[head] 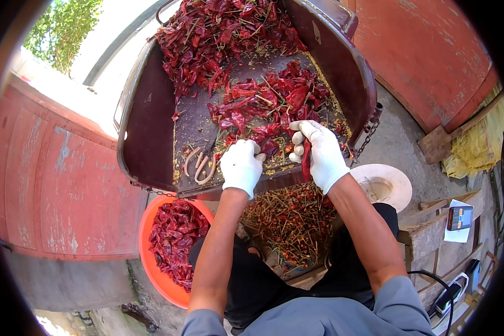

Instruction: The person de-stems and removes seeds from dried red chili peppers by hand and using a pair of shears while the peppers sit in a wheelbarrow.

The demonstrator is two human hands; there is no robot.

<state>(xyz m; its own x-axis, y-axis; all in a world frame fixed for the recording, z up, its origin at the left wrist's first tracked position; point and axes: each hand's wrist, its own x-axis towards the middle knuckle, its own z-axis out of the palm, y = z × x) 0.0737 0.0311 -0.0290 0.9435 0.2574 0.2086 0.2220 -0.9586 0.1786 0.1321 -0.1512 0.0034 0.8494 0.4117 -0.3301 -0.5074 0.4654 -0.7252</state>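
My right hand (315, 149), in a white knit glove, has a dried red chili pepper (306, 161) in its curled fingers, hanging down past the palm. My left hand (242, 164), gloved the same way, is curled at the front edge of a metal cart bed (197, 122). Its fingertips are beside a dark red pepper (270, 147); whether it grips anything is hidden. Just beyond both hands lies a loose pile of dried peppers (277, 96), some with stems. Left of my left hand rest scissors with wrapped handles (205, 170).
A larger pepper heap (231, 29) fills the cart's far end. An orange basin (149, 269) of peppers stands at lower left. Stems and scraps (294, 222) lie below the cart edge, between my legs. A chain (366, 140), a pale hat (384, 185) and a wooden stool (428, 235) are at right.
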